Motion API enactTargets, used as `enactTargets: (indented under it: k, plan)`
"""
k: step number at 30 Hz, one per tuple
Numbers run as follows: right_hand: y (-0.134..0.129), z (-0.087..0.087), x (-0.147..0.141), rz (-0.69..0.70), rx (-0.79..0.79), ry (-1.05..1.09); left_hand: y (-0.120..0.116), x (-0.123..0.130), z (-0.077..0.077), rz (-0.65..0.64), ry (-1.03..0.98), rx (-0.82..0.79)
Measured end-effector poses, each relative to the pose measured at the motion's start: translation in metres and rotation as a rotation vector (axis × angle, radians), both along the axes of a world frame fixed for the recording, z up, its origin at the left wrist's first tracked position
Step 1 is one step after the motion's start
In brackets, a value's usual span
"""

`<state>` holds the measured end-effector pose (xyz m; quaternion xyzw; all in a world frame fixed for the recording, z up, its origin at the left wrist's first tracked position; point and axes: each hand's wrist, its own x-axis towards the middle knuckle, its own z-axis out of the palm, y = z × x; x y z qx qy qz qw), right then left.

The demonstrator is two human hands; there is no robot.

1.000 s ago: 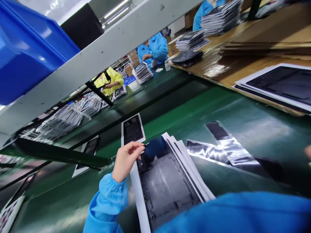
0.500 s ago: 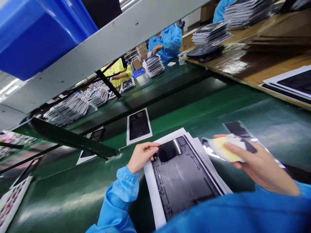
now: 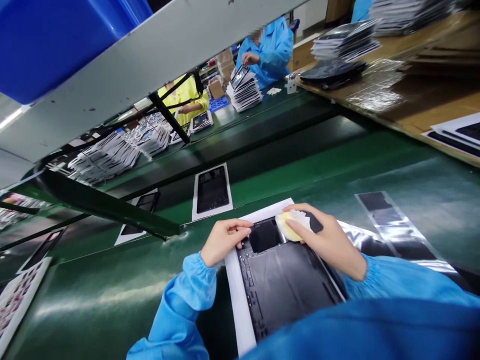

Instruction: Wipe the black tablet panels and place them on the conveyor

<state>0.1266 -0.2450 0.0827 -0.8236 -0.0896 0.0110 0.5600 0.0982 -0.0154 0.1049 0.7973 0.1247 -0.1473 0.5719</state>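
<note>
A black tablet-like housing (image 3: 288, 285) lies on white sheets (image 3: 240, 305) on the green bench in front of me. My left hand (image 3: 225, 240) pinches the housing's upper left corner between thumb and fingers. Beside those fingertips, a glossy black rectangle (image 3: 265, 235) covers part of the housing's top. My right hand (image 3: 330, 240) is closed on a yellow and white pad (image 3: 294, 225), which is over the upper right part of the housing, at the glossy rectangle's right end. A dark piece shows behind the pad, under my right fingers.
Clear film strips with dark patches (image 3: 397, 225) lie to the right. Beyond the bench edge, another housing on a white sheet (image 3: 212, 190) rests on the green belt. A green metal brace (image 3: 108, 205) slants at left. Across the belt, a person in blue (image 3: 275, 50) handles stacked parts.
My right hand has moved left with the pad, from above the film strips onto the housing. My left hand stays at the corner. The person across has lifted a part from the stack.
</note>
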Motion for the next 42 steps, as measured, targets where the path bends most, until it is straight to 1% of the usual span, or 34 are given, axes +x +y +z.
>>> enactTargets:
  k: [3,10,17,25,31,36,42]
  plan:
    - [-0.002,0.0,0.001,0.015,-0.011,0.044,-0.001,0.0,0.001,0.003,0.01,0.017]
    - [-0.002,-0.004,0.002,0.023,-0.028,0.061,-0.003,0.001,0.003,0.004,0.012,0.036]
    - [-0.001,-0.009,0.002,0.033,-0.043,0.009,-0.001,0.002,0.001,-0.019,0.011,0.034]
    - [-0.001,-0.01,0.002,0.032,-0.026,0.02,-0.001,0.003,0.001,-0.021,0.024,0.05]
    - [-0.002,-0.015,0.002,0.02,-0.007,0.056,-0.003,0.004,0.002,-0.027,0.023,0.064]
    - [-0.003,-0.014,0.001,0.013,0.004,0.054,-0.003,0.004,0.004,-0.031,0.018,0.054]
    - [-0.003,-0.013,0.002,0.021,-0.003,0.067,-0.002,0.005,0.001,-0.026,0.027,0.035]
